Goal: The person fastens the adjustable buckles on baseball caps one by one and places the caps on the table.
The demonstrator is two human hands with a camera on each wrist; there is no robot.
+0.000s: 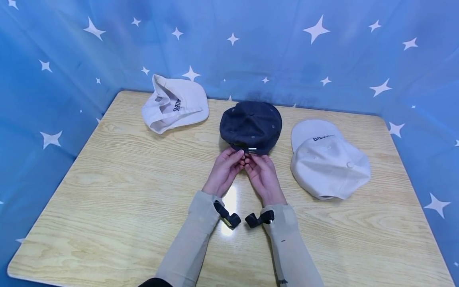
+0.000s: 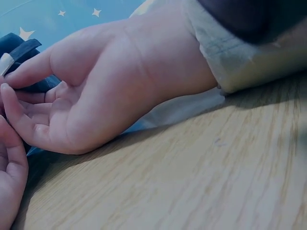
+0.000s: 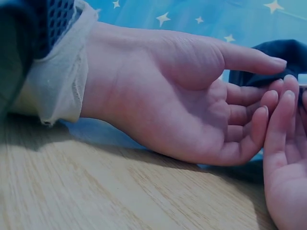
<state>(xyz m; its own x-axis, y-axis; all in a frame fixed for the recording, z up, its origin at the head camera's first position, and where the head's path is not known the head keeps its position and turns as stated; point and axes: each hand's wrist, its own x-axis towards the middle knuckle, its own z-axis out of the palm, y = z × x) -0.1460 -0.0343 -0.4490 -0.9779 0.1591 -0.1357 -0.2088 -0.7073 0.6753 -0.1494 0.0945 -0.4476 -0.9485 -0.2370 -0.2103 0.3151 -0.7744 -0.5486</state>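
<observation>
A navy baseball cap sits at the middle of the table's far side, its back strap facing me. On the strap is a small metal buckle. My left hand pinches the strap just left of the buckle between thumb and fingers. From the right, my right hand pinches the strap's other side, its thumb on top. Both hands' fingertips meet under the strap. The left wrist view shows a loose dark strap end above the left thumb. The fingers behind the strap are partly hidden.
At the back left, a white cap lies tipped, its opening toward me. Another off-white cap rests at the right, brim pointing away. A blue curtain with white stars hangs round the wooden table.
</observation>
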